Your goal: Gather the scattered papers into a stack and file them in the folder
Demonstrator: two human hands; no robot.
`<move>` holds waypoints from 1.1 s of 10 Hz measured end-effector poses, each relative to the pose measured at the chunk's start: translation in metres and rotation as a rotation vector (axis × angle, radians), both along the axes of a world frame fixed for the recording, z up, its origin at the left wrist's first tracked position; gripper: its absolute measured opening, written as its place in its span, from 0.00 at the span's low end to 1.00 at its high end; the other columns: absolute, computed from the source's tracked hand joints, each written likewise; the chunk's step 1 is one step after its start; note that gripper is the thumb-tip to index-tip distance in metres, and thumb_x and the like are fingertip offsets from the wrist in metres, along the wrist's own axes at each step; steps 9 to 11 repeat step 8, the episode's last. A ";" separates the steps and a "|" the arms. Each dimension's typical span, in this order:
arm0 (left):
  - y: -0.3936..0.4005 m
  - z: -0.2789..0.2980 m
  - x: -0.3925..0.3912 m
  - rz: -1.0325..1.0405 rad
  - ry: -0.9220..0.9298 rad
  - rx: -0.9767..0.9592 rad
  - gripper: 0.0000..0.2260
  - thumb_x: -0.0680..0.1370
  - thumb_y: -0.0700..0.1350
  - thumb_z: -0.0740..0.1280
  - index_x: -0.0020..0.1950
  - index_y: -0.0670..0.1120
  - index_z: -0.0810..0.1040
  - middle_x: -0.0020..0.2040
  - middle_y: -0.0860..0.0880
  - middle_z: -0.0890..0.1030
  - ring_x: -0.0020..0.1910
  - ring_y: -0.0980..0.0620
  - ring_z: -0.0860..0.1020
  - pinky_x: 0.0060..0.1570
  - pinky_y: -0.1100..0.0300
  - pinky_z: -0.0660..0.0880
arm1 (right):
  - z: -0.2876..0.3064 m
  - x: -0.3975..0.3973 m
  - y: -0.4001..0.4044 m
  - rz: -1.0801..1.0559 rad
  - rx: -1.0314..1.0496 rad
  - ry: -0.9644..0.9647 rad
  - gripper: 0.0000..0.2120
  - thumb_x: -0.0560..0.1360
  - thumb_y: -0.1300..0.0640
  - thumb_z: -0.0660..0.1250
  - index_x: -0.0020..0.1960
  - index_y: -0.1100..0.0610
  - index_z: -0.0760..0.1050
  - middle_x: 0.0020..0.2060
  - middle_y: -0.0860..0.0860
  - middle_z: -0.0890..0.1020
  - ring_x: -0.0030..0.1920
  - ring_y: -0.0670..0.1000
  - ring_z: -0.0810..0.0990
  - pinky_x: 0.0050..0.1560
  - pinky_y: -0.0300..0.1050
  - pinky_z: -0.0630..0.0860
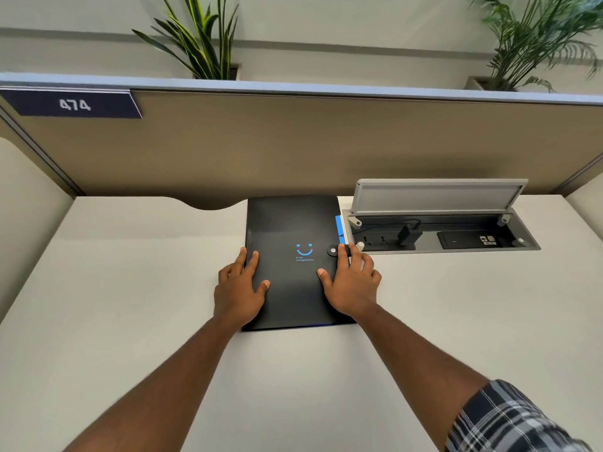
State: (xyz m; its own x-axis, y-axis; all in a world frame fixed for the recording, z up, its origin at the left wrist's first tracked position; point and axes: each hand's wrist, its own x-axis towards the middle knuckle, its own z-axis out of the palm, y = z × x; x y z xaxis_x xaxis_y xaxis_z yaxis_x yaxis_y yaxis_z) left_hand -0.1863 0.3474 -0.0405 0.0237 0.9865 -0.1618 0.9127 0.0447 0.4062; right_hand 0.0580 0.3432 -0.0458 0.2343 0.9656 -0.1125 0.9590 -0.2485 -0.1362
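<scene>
Black folder (290, 233), closed, flat on desk (130, 288). We rest left hand (239, 288) and right hand (350, 285) on it, fingers spread, palms down, gripping nothing.

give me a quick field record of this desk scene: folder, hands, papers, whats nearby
folder: black folder, closed, flat on the white desk
left hand: flat on folder's left edge
right hand: on right edge, fingers at the snap tab
papers: no loose sheets visible; blue edge shows at folder's right side
nearby: open cable tray to the right, lid raised
</scene>
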 end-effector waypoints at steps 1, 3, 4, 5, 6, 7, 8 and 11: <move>0.001 0.000 0.000 -0.005 0.005 -0.005 0.31 0.80 0.60 0.60 0.80 0.58 0.52 0.82 0.56 0.50 0.75 0.45 0.58 0.66 0.49 0.70 | 0.001 0.000 0.001 0.000 -0.012 0.003 0.39 0.79 0.30 0.50 0.83 0.49 0.52 0.82 0.51 0.56 0.78 0.59 0.58 0.71 0.60 0.64; -0.003 0.010 0.008 0.009 -0.035 -0.001 0.31 0.81 0.56 0.62 0.81 0.54 0.54 0.82 0.54 0.46 0.73 0.44 0.64 0.65 0.48 0.70 | 0.004 0.004 0.002 0.010 -0.052 0.044 0.39 0.79 0.30 0.52 0.83 0.48 0.50 0.83 0.50 0.53 0.80 0.58 0.55 0.73 0.62 0.63; -0.015 0.013 0.015 0.014 -0.164 0.063 0.30 0.80 0.49 0.67 0.80 0.48 0.59 0.82 0.53 0.44 0.75 0.45 0.63 0.69 0.49 0.69 | 0.008 0.008 -0.003 0.017 -0.048 0.111 0.37 0.79 0.30 0.55 0.83 0.45 0.50 0.84 0.51 0.50 0.80 0.58 0.56 0.73 0.62 0.63; -0.029 0.016 0.018 -0.033 -0.158 0.083 0.30 0.79 0.50 0.67 0.78 0.45 0.61 0.82 0.52 0.46 0.78 0.46 0.58 0.72 0.48 0.66 | 0.013 0.012 -0.014 0.062 -0.002 0.182 0.35 0.80 0.33 0.57 0.83 0.42 0.52 0.84 0.51 0.49 0.81 0.57 0.57 0.72 0.60 0.66; -0.042 0.019 0.021 -0.112 -0.003 0.057 0.30 0.79 0.54 0.65 0.78 0.48 0.60 0.82 0.51 0.48 0.80 0.44 0.52 0.75 0.43 0.59 | 0.019 0.019 -0.026 0.107 -0.027 0.255 0.36 0.80 0.35 0.59 0.83 0.43 0.51 0.84 0.51 0.49 0.81 0.57 0.57 0.73 0.59 0.66; -0.059 0.029 0.024 -0.157 0.019 -0.005 0.31 0.80 0.55 0.63 0.79 0.48 0.58 0.82 0.49 0.51 0.80 0.44 0.47 0.77 0.47 0.53 | 0.031 0.025 -0.047 0.100 -0.081 0.332 0.40 0.79 0.34 0.62 0.83 0.45 0.50 0.83 0.54 0.49 0.81 0.59 0.57 0.74 0.59 0.65; -0.080 0.033 0.031 -0.219 0.063 -0.034 0.31 0.81 0.56 0.61 0.80 0.46 0.56 0.81 0.47 0.53 0.80 0.43 0.47 0.78 0.50 0.51 | 0.041 0.032 -0.070 0.122 -0.158 0.394 0.43 0.76 0.34 0.66 0.83 0.44 0.50 0.84 0.54 0.47 0.81 0.60 0.57 0.75 0.59 0.66; -0.080 0.033 0.031 -0.219 0.063 -0.034 0.31 0.81 0.56 0.61 0.80 0.46 0.56 0.81 0.47 0.53 0.80 0.43 0.47 0.78 0.50 0.51 | 0.041 0.032 -0.070 0.122 -0.158 0.394 0.43 0.76 0.34 0.66 0.83 0.44 0.50 0.84 0.54 0.47 0.81 0.60 0.57 0.75 0.59 0.66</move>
